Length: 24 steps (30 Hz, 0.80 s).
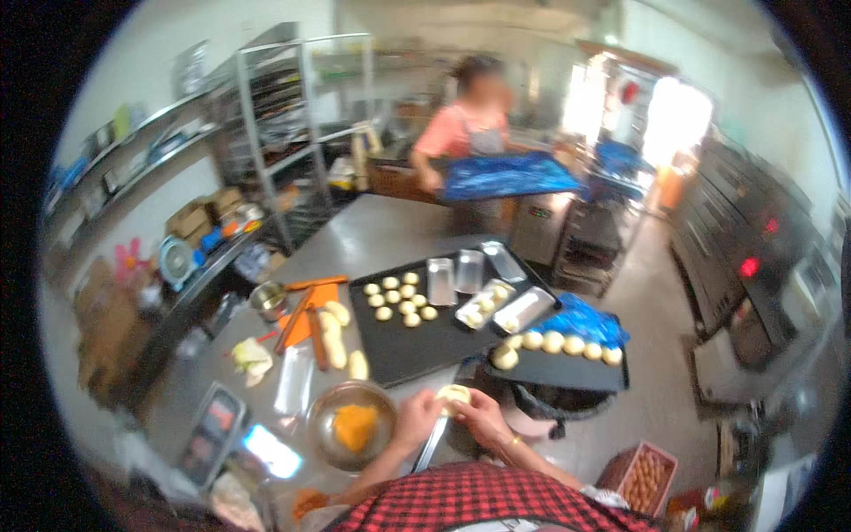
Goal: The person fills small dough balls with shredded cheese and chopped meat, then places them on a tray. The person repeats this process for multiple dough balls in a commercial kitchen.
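A flattened round of pale dough [453, 398] is held between my left hand [420, 413] and my right hand [480, 417], above the table's front edge. Left of it stands a metal bowl [319, 445] with orange filling [354, 427]. Small dough balls [407, 307] lie in rows on a large black tray [399, 356], beside several metal loaf tins [441, 282]; some tins hold dough. More dough balls [552, 342] line a smaller dark tray [565, 372] at the right. Long dough pieces [332, 339] rest near wooden rolling pins [318, 336] and an orange sheet [326, 294].
Across the steel table [372, 219], a co-worker [452, 133] holds a tray covered with blue plastic [508, 174]. A lit phone [272, 451] and a scale [211, 435] lie left. Ovens [725, 226] stand right; a pink crate [648, 475] of eggs is on the floor.
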Available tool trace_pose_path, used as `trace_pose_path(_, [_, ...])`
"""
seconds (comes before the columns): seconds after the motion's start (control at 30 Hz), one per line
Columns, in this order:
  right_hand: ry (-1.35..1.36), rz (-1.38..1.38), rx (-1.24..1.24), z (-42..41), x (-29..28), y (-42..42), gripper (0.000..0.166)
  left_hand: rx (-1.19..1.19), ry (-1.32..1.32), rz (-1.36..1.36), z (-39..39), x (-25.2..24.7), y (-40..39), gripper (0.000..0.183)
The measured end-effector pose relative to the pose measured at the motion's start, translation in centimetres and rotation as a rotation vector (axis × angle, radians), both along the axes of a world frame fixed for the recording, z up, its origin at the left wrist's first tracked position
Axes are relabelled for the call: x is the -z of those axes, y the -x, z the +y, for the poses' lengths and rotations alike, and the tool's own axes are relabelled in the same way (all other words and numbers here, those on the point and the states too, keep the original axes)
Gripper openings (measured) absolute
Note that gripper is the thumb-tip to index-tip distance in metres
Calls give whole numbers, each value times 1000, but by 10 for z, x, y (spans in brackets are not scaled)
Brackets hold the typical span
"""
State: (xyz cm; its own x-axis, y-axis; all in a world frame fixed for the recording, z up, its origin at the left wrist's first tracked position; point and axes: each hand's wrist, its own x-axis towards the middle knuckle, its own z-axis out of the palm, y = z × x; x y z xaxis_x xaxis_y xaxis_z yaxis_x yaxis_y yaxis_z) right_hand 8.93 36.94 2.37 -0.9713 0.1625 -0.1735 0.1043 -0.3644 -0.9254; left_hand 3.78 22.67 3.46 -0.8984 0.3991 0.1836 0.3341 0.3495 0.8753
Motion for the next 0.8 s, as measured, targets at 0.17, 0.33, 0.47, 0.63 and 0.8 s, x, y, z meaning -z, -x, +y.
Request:
trace_pose_path(0.17, [-69, 78, 134, 6, 5, 1, 23, 201, -156, 9, 10, -5, 1, 33])
trace_pose_path(0.33, [-125, 158, -50, -6, 13, 4, 23, 59, -122, -76, -9, 8, 7, 26])
trace_pose_path(0.47, [180, 44, -41, -5, -12, -5, 23, 6, 32, 161, -1, -9, 5, 19])
trace_pose_path(0.63, [-54, 46, 18, 15, 16, -3, 20, 113, -68, -12, 10, 3, 1, 25])
trace_pose_path(0.8, [-210, 32, -86, 3, 0, -7, 29, 81, 5, 57, 2, 10, 10, 20])
